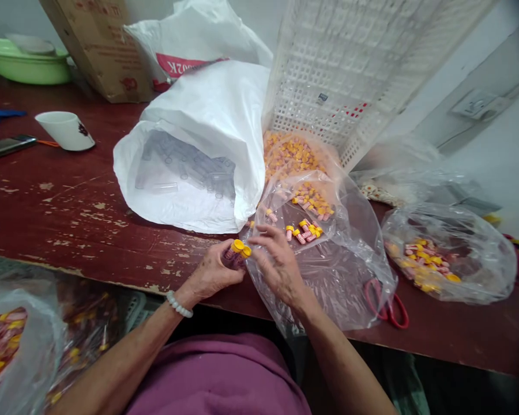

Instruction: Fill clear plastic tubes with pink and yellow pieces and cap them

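Observation:
My left hand (214, 271), with a beaded bracelet at the wrist, is wrapped round yellow-capped tubes (237, 248) near the table's front edge. Just right of them is my right hand (277, 259), its fingers apart and nothing visible between them. Beyond it, small pink pieces with yellow caps (307, 230) lie on an open clear plastic bag (341, 282), and many more fill its far part. A white sack (207, 109) lies open behind my left hand, with clear empty tubes (190, 167) inside.
Red-handled scissors (389, 308) lie at the right, near another clear bag (480, 271) of capped pieces. A white crate (337, 63) stands behind. A cup (64, 131), phone (8, 146), carton (108, 52) and green basin (26, 66) are at the left. A filled bag (38, 346) sits lower left.

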{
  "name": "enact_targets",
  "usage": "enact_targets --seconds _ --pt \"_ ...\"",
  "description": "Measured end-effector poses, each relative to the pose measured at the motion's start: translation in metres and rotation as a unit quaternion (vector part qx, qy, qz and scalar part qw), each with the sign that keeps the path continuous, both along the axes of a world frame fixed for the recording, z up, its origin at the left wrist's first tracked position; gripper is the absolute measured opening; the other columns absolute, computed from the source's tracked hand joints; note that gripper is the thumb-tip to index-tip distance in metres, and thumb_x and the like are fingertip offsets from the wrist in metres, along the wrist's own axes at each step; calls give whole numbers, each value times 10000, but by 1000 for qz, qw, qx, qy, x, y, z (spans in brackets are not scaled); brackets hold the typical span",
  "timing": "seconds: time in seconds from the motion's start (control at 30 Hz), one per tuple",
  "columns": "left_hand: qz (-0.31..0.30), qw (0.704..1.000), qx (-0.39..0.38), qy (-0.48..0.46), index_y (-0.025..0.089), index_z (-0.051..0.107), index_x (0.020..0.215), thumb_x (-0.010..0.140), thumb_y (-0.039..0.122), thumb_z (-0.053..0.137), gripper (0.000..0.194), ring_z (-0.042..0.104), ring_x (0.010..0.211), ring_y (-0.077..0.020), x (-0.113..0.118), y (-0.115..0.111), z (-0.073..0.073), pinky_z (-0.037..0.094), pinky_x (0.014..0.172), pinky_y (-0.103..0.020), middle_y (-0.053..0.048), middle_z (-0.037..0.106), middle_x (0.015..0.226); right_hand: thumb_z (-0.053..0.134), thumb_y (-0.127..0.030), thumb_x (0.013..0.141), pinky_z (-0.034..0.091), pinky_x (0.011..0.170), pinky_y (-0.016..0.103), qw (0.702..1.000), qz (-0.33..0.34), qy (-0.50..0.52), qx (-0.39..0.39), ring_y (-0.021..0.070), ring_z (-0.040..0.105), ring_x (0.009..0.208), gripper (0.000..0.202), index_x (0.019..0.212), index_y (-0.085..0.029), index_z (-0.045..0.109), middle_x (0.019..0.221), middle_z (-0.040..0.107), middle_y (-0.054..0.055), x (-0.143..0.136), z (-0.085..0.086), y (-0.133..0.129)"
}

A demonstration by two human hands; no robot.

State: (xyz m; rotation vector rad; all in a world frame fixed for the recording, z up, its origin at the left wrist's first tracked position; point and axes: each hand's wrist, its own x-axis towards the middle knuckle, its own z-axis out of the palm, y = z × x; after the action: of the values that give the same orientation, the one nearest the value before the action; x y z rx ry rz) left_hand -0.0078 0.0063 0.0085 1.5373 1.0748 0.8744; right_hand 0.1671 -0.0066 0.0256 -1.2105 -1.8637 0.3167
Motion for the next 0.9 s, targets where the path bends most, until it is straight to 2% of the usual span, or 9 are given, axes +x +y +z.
enact_targets --seconds 0.07,0.13,0.23,0.3,0.37,0.47,0.6,0.73,0.9 --pt "13 999 -35 -17 132 534 779 609 125 625 193 459 574 -76 -3 0 1 366 512 -190 28 541 685 405 -290 922 427 915 356 993 -114 -6 4 186 543 1047 274 1062 -201 624 1094 595 90 23 -4 17" --pt "19 998 -57 -31 133 533 785 611 129 629 199 487 575 -79 -4 0 0 376 495 -186 16 572 708 430 -266 899 420 889 380 971 -214 -105 -32 218 551 999 288 1079 -165 631 1038 626 115 47 -11 36" --pt "17 997 -63 -30 130 547 809 595 121 638 232 502 567 -79 -3 -1 -2 379 473 -178 11 585 711 525 -299 835 385 873 443 919 -236 -295 -116 284 531 1003 269 1030 -191 676 1007 655 121 72 -22 58" --pt "13 998 -56 -28 128 558 824 592 116 637 245 515 576 -83 -1 -2 -3 381 466 -171 9 588 714 540 -306 816 377 849 452 903 -218 -343 -139 296 533 984 237 966 -216 700 956 673 106 79 -25 66" --pt "11 998 -48 -28 127 561 821 594 114 635 240 532 601 -90 0 -1 -4 391 472 -165 6 587 718 542 -285 806 383 829 434 913 -231 -307 -138 282 546 954 208 911 -212 706 937 681 96 79 -23 68" --pt "10 998 -61 -35 128 555 821 597 132 644 241 526 591 -92 3 -1 -4 387 433 -154 4 578 721 578 -313 790 424 766 366 958 -249 -78 -118 218 585 839 205 916 -182 672 876 684 75 66 -11 59" --pt "10 992 -102 -68 135 540 852 599 174 666 285 471 510 -72 8 -2 -3 346 341 -141 15 550 708 636 -396 773 455 690 295 958 -84 243 -126 146 595 713 252 928 -199 620 798 667 14 22 7 23" --pt "-8 990 -105 -94 144 528 862 595 158 666 301 408 473 -48 11 -4 -1 346 335 -137 45 484 663 668 -338 766 440 769 306 962 -39 237 -133 147 598 807 161 872 -220 640 874 672 6 -17 12 -11" --pt "-15 991 -97 -94 146 525 858 578 136 648 307 366 480 -44 10 -6 3 341 347 -139 60 435 647 603 -306 827 417 888 359 983 0 156 -99 175 580 975 126 926 -233 629 1018 652 28 -21 9 -19"
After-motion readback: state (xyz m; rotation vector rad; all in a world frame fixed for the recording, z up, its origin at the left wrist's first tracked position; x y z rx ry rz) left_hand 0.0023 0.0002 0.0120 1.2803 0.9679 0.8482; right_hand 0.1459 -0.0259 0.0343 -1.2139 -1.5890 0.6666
